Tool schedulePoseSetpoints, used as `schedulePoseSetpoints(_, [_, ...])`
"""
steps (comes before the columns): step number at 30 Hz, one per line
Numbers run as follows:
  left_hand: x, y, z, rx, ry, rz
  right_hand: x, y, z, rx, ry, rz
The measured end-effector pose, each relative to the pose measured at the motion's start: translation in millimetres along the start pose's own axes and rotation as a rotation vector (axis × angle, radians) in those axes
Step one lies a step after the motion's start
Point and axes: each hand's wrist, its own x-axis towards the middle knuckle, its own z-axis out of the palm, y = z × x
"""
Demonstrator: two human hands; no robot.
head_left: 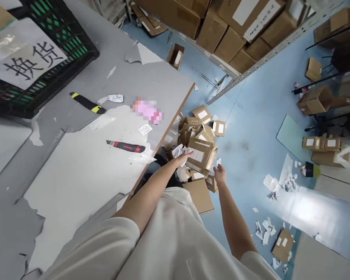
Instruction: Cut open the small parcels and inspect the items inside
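Observation:
My left hand (184, 156) is at the left edge of a brown cardboard box (207, 156) with a white label, its fingers closed on that side. Crumpled white paper (178, 151) lies against these fingers and partly hides them. Just right of the box is my right hand (219, 174), its fingers apart and bent, with a gap between them and the cardboard. A small white paper scrap (218, 161) shows by its fingertips; whether it touches them I cannot tell. Beneath the box is a heap of small cardboard boxes (189, 123), several with white labels.
On the worn grey table (93, 171) at left lie a red-black utility knife (126, 146), a yellow-black cutter (87, 103), a blurred pink item (147, 110) and a dark crate (84, 46). A metal shelf (250, 74) holds boxes ahead. Paper scraps (265, 230) litter the blue floor.

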Motion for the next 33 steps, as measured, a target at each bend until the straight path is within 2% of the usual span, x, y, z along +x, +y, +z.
schedulePoseSetpoints(2, [-6,-1,-6.8,0.001,-0.002,0.008,1,-10,4,-0.023,-0.057,-0.037])
schedulePoseSetpoints(4, [-21,-1,-22.8,0.013,0.043,0.034,1,-30,14,-0.049,-0.152,-0.110])
schedulePoseSetpoints(6, [-47,-1,-49.3,0.016,0.135,0.061,-1,-62,31,-0.093,-0.282,-0.232])
schedulePoseSetpoints(8, [-85,-5,-84.3,-0.010,0.264,0.089,-6,-104,55,-0.179,-0.438,-0.421])
schedulePoseSetpoints(10, [-134,-18,-121.7,-0.035,0.465,0.140,-16,-151,85,-0.302,-0.595,-0.662])
schedulePoseSetpoints(12, [-194,-42,-151.5,-0.047,0.761,0.157,-31,-201,118,-0.442,-0.738,-0.914])
schedulePoseSetpoints(14, [-261,-78,-163.1,-0.087,1.112,0.066,-52,-247,154,-0.588,-0.877,-1.143])
schedulePoseSetpoints(15, [-294,-101,-159.3,-0.130,1.280,-0.020,-65,-268,174,-0.661,-0.934,-1.243])
schedulePoseSetpoints(17, [-355,-150,-130.0,-0.249,1.549,-0.211,-99,-301,216,-0.784,-1.005,-1.434])
schedulePoseSetpoints(19, [-399,-197,-75.0,-0.406,1.726,-0.392,-143,-320,258,-0.878,-1.060,-1.622])
schedulePoseSetpoints(21, [-419,-233,-5.2,-0.601,1.820,-0.551,-196,-322,292,-0.960,-1.159,-1.799])
schedulePoseSetpoints(23, [-418,-256,65.1,-0.832,1.860,-0.677,-253,-309,313,-1.046,-1.304,-1.940])
schedulePoseSetpoints(25, [-404,-268,126.4,-1.060,1.913,-0.746,-309,-282,321,-1.129,-1.449,-2.040])
schedulePoseSetpoints(28, [-377,-277,196.6,-1.302,1.940,-0.768,-383,-223,315,-1.263,-1.615,-2.119])
schedulePoseSetpoints(31, [-356,-293,247.1,-1.447,1.906,-0.687,-439,-142,299,-1.414,-1.769,-2.150])
schedulePoseSetpoints(33, [-342,-318,271.4,-1.514,1.875,-0.632,-465,-78,293,-1.540,-1.883,-2.155])
